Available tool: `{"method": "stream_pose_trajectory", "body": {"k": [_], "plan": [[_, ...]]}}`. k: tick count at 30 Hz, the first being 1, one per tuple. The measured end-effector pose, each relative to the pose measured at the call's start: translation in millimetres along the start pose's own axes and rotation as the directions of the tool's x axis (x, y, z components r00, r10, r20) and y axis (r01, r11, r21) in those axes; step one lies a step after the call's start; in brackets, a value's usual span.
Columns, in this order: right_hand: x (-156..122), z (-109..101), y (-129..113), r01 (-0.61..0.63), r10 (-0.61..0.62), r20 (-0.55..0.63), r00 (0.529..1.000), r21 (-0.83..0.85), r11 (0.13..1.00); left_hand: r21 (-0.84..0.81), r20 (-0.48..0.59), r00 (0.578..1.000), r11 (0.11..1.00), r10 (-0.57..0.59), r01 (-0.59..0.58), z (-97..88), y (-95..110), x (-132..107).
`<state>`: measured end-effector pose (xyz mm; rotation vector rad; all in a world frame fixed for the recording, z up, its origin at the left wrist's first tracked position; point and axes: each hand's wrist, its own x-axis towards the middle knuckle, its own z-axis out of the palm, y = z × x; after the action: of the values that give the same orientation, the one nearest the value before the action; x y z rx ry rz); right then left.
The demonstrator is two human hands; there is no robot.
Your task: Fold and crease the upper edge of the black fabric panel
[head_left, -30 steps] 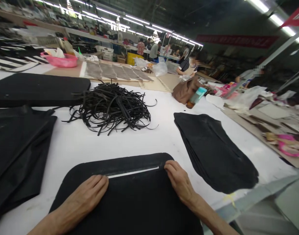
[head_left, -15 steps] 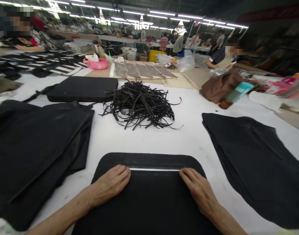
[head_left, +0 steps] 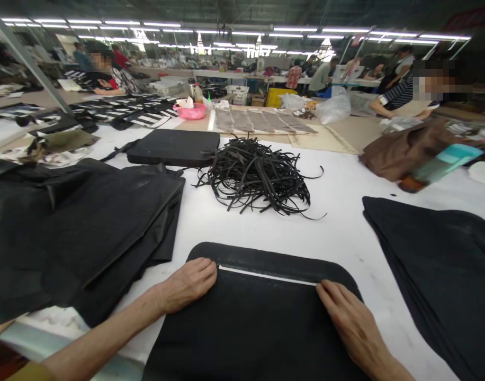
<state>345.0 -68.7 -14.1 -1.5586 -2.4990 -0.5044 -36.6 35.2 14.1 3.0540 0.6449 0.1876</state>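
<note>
A black panel (head_left: 246, 328) with rounded far corners lies before me. A narrow white strip (head_left: 266, 275) runs across it just below its far edge; whether this is tape or a gap I cannot make out. My left hand (head_left: 190, 283) grips the panel at the strip's left end, with fingers curled and close together. At the right end, my right hand (head_left: 349, 315) bends its fingers down onto the panel in the same way. Both thumbs are hidden. Beyond the panel is a tangled heap of thin black strips (head_left: 262, 174).
Black sheets (head_left: 87, 222) lie in a loose stack on the left, and more black sheets (head_left: 437, 254) on the right. Behind are a black padded slab (head_left: 173, 148), a pink basket (head_left: 190, 112), a brown cloth (head_left: 401, 151) and a teal bottle (head_left: 445, 161). Co-workers sit farther back.
My view has swung left, so everything appears farther right. The panel and white strip now look tilted, lower at the right. Both hands remain at the strip's ends.
</note>
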Motion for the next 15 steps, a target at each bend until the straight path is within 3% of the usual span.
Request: {"method": "stream_pose_trajectory", "body": {"k": [5,9,15], "plan": [[-3.9,0.9,5.0,-0.072,0.072,0.006,0.997,0.039,0.997,-0.063,-0.015,0.988,0.986,-0.156,0.155,1.6,3.0,-5.7],[-11.9,0.8,7.8,-0.213,0.214,-0.026,0.976,0.052,0.976,-0.246,-0.046,0.931,0.908,-0.361,0.34,5.9,9.6,-11.8],[13.0,-10.7,-24.7,-0.12,0.124,-0.035,0.992,0.103,0.987,-0.197,0.035,0.931,0.911,-0.364,0.363,8.5,14.4,-7.1]]}}
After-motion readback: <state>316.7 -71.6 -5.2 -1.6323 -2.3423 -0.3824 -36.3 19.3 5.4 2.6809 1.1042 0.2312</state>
